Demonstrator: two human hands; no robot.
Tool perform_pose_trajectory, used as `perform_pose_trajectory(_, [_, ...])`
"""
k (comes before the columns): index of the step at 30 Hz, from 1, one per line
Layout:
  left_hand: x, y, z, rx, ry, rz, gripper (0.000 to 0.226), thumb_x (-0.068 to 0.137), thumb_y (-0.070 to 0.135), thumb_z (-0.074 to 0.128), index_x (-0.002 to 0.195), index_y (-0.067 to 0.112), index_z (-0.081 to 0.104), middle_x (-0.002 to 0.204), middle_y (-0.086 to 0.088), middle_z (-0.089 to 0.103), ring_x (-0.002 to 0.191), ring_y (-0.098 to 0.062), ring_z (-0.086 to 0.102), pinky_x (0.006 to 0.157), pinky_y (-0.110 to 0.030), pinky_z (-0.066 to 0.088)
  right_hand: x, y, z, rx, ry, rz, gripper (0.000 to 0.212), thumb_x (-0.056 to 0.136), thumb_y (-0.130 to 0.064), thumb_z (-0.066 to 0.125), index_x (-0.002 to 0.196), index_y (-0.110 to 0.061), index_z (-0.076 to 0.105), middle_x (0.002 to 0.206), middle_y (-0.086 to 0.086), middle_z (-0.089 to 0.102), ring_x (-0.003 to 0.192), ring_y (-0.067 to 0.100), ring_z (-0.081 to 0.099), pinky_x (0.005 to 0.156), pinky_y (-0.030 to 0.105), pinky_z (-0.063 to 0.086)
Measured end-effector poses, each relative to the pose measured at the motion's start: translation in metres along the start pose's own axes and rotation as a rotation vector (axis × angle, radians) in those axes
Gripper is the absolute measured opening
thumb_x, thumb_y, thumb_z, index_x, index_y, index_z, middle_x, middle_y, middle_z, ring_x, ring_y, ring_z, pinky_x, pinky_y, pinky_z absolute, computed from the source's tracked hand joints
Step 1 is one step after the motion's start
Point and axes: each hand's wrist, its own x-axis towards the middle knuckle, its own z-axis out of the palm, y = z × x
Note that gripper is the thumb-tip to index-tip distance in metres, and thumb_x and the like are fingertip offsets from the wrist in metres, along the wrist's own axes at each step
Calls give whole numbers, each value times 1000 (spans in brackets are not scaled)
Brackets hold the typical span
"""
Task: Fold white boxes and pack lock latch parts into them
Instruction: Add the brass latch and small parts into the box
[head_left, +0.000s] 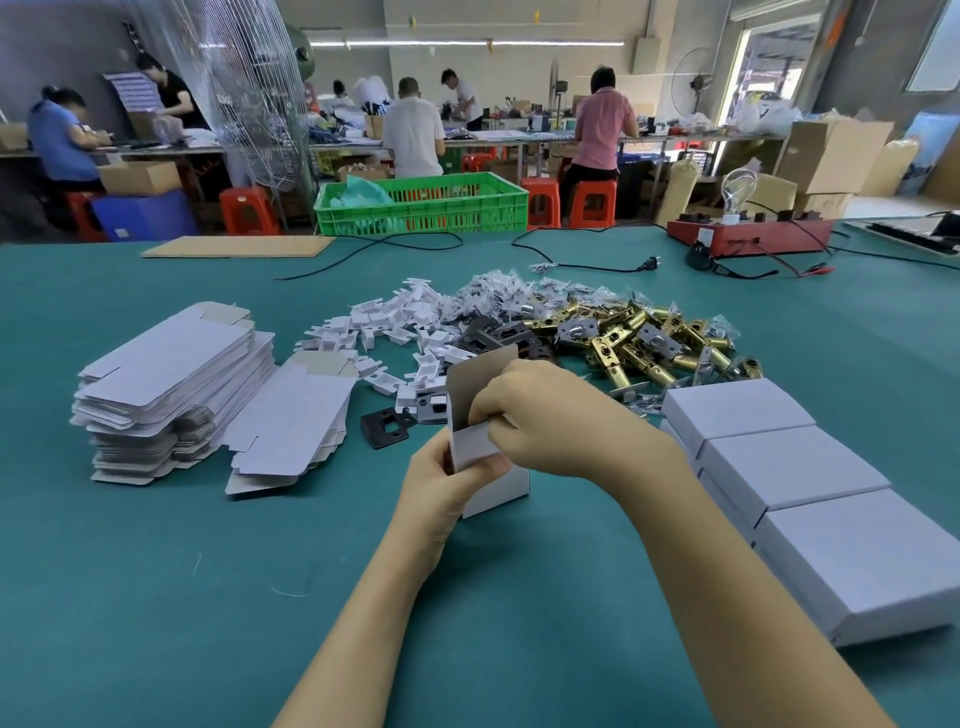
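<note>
A small white box (496, 488) stands upright on the green table, its top lid flap (475, 376) raised. My left hand (447, 483) grips the box around its lower left side. My right hand (550, 415) is curled over the open top, fingers pinching a side flap at the rim. What lies inside the box is hidden. Behind it sit brass latch bolts (649, 343), dark strike plates (493, 335), white plastic pieces (384, 332) and bagged screws (498, 296).
Flat unfolded box blanks (176, 374) are stacked at left, with a smaller stack (291, 421) beside them. Closed white boxes (789, 467) line the right side. A loose black plate (387, 423) lies near the box. Cables, a red test unit (748, 234) and a green crate (421, 202) are farther back.
</note>
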Motion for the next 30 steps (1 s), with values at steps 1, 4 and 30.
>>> perform_pose_trajectory(1, [0, 0, 0, -4, -6, 2, 35, 64, 26, 79, 97, 19, 73, 99, -10, 74, 90, -15, 65, 83, -35, 48, -1, 3, 0, 46, 43, -24, 30, 82, -3, 47, 93, -9, 73, 88, 6, 70, 84, 22, 57, 75, 38, 48])
perform_pose_trajectory(4, [0, 0, -2, -54, -17, -9, 39, 59, 36, 81, 97, 25, 76, 102, -4, 75, 94, -19, 68, 85, -37, 53, -7, 12, 1, 359, 360, 29, 27, 86, 0, 52, 96, -10, 74, 90, -4, 70, 76, -3, 57, 68, 10, 41])
perform_pose_trajectory(30, [-9, 4, 26, -123, -84, -108, 94, 76, 78, 50, 148, 18, 43, 143, -4, 56, 133, -20, 51, 114, -47, 38, -34, 27, 94, 1544, 381, 435, 64, 78, -77, 34, 120, -37, 64, 120, -3, 69, 114, 12, 62, 91, 25, 52])
